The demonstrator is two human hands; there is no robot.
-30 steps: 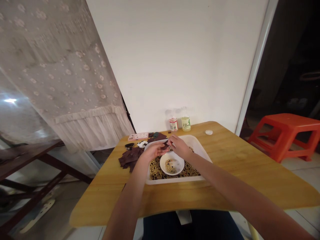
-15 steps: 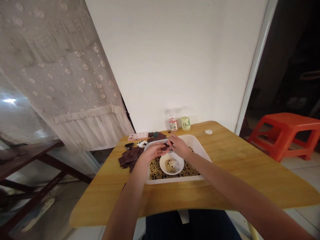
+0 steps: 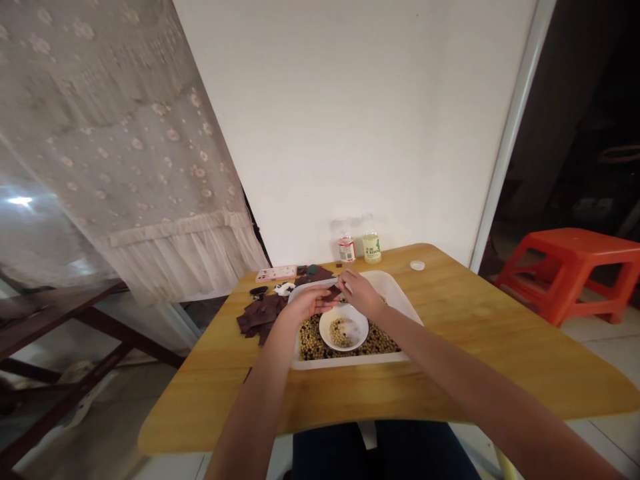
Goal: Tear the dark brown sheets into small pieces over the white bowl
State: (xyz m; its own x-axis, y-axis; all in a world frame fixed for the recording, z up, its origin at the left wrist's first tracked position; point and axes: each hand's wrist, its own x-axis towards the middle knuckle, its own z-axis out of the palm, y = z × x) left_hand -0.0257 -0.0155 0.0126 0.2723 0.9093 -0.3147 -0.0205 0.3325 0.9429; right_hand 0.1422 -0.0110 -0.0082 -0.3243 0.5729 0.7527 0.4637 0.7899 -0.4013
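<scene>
A white tray (image 3: pixel 411 300) holds many small yellowish and dark beads, with a white bowl (image 3: pixel 358 331) standing among them. Some pale beads lie in the bowl. Above the tray's far part, my left hand (image 3: pixel 311 302) is closed on a small dark brown piece (image 3: pixel 333 292). My right hand (image 3: pixel 356 291) pinches the same piece from the right, its fingers bent together. Beside the tray on the left lies a pile of dark brown pieces (image 3: pixel 261 316).
On the wooden table (image 3: pixel 480 327) are a pink phone (image 3: pixel 276 273), a red-labelled jar (image 3: pixel 347 249), a green-labelled jar (image 3: pixel 371 248) and a clear lid (image 3: pixel 417 265). An orange stool (image 3: pixel 575 260) stands to the right, a curtain hangs left.
The brown piece between my hands shows more of its surface, and my right fingers have shifted slightly. Both arms stay nearly in place.
</scene>
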